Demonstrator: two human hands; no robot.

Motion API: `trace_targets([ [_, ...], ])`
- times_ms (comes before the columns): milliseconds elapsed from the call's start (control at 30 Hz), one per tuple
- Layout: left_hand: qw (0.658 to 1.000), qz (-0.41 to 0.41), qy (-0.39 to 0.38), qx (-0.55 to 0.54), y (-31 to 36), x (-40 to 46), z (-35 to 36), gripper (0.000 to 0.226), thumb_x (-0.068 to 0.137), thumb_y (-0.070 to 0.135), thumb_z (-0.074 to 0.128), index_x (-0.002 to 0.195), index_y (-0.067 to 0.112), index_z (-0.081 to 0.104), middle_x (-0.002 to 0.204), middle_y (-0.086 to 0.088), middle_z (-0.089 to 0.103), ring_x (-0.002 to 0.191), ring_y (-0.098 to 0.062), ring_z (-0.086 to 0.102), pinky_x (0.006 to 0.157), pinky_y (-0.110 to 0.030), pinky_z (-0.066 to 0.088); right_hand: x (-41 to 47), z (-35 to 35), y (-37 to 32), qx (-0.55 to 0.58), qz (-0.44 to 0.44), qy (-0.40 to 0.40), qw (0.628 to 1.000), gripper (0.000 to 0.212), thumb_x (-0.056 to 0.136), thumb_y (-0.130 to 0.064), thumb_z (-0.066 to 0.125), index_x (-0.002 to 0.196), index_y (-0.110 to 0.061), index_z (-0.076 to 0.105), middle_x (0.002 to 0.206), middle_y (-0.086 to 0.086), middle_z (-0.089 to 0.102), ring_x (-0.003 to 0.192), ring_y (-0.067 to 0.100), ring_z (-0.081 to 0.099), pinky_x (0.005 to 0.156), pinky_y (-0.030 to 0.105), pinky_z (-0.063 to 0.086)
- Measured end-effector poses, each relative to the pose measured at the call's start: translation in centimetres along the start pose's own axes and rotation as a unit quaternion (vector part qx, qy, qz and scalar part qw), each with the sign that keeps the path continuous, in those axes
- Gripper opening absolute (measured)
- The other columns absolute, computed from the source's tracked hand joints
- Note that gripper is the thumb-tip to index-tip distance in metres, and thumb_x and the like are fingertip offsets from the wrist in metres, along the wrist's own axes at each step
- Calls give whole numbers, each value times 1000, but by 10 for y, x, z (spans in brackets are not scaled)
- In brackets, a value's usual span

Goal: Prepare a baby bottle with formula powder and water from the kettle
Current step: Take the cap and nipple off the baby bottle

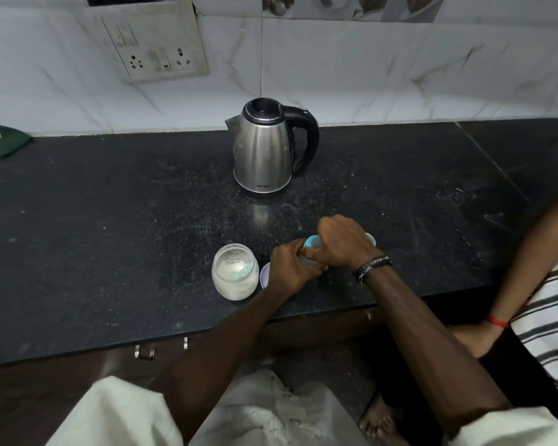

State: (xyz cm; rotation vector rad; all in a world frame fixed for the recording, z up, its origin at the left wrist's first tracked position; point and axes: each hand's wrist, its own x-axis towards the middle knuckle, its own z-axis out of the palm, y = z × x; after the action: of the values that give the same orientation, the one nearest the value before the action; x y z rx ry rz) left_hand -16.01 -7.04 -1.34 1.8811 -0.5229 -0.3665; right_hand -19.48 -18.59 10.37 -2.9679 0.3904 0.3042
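A steel kettle (pixel 262 149) with a black lid and handle stands at the back of the black counter (pixel 110 236). Near the front edge an open glass jar (pixel 235 272) holds white formula powder and a pale blue scoop. My left hand (pixel 292 272) grips the clear body of the baby bottle, which is mostly hidden. My right hand (pixel 342 243) curls round the bottle's blue top (pixel 313 242). The bottle sits between both hands, just above the counter.
A pale round lid (pixel 264 274) lies between the jar and my left hand. A white rim (pixel 370 238) peeks out behind my right hand. A green cloth (pixel 8 141) lies far left. Another person's arm (pixel 535 259) reaches in at the right.
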Motion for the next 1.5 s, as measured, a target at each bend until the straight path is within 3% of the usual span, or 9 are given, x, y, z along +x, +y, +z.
trace_targets([
  [167,1000,-16,-12,13,-4,4,2,43,69,17,89,108,9,73,100,-6,76,96,-22,72,88,-41,57,3,-4,7,-6,-45,-42,998,45,77,-44,74,104,-12,57,108,9,64,94,28,59,74,35,46],
  [300,1000,-5,-16,13,0,2,-1,46,71,20,90,112,10,73,106,-7,76,99,-19,72,90,-38,57,2,-11,5,-15,-82,-61,995,43,77,-36,77,109,-14,56,112,9,63,104,30,59,81,38,45],
  [533,1000,0,-4,28,-5,3,1,46,69,29,91,109,15,73,105,-2,76,92,-7,69,88,-32,57,8,-14,-2,-25,-139,-85,986,32,69,-7,74,96,-18,60,97,-3,52,99,20,53,75,30,38],
  [633,999,-1,-3,32,-3,3,0,47,70,29,90,110,13,73,106,-5,77,96,-14,72,89,-35,57,10,-10,-4,-35,-149,-71,986,31,72,-4,73,97,-18,62,98,-5,46,104,20,52,77,28,36],
  [833,1000,8,9,23,-3,0,-1,48,68,27,92,109,12,73,103,-3,77,94,-14,72,85,-35,58,15,-14,-2,-22,-136,-103,985,34,69,-16,79,95,-30,61,101,-4,50,102,19,53,74,30,39],
  [1000,1000,-2,8,15,-8,2,2,51,65,30,93,110,14,73,102,-1,77,95,-13,72,87,-38,59,12,-13,-5,-74,-56,-28,995,50,87,-53,64,115,-13,59,119,12,59,107,31,58,79,35,42],
  [1267,1000,10,-4,22,-9,3,1,48,67,30,92,108,16,71,100,1,76,91,-11,71,84,-38,58,11,-15,-10,-55,-55,-63,995,35,80,-33,76,102,-14,57,116,14,58,102,33,60,70,34,40],
  [1400,1000,8,-9,26,-10,4,0,54,67,34,91,113,17,70,104,1,76,94,-11,71,86,-38,59,12,-19,-10,-45,-88,-97,990,37,74,-13,75,109,-21,64,116,8,61,102,28,62,74,37,52],
  [1500,999,1,0,34,-11,4,2,52,65,35,92,109,16,71,99,1,77,92,-11,72,84,-38,59,11,-15,-9,-55,-93,-83,991,41,76,-30,76,114,-23,63,114,5,61,102,27,61,74,35,49],
])
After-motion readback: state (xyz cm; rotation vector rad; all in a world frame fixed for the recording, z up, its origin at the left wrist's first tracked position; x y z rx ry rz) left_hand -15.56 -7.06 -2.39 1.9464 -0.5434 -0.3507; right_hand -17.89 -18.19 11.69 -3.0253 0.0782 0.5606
